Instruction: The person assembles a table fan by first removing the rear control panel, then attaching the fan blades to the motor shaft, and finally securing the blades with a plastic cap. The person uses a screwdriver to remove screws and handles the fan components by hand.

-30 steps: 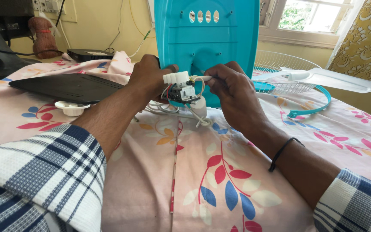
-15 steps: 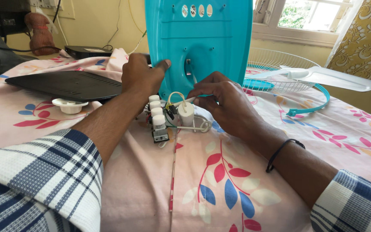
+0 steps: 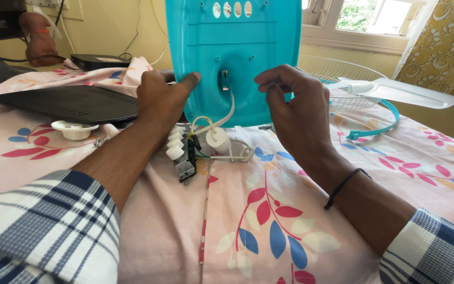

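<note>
My left hand (image 3: 160,102) rests against the lower left edge of the turquoise plastic panel (image 3: 235,58), which stands upright on the flowered cloth (image 3: 269,221). My thumb lies flat on the panel's face and the other fingers wrap behind its edge, so I am gripping the panel. My right hand (image 3: 295,113) hovers just in front of the panel's lower right part, fingers loosely curled and open, holding nothing; thumb and forefinger are close together but apart.

Between my hands, a white cord (image 3: 222,118) comes out of a slot low in the panel and runs down to the cloth. There lies the switch block (image 3: 181,152), a row of white push buttons on a dark body with coloured wires, just beside my left wrist. Touching it to the right is a small white cylinder (image 3: 217,139), with a loop of white cable (image 3: 240,153) beside that.

To the left lie a flat black cover (image 3: 74,102) and a round white cap (image 3: 73,129). Behind my right hand are a wire fan guard (image 3: 337,73), a white fan blade (image 3: 405,93) and a turquoise ring (image 3: 379,123).
</note>
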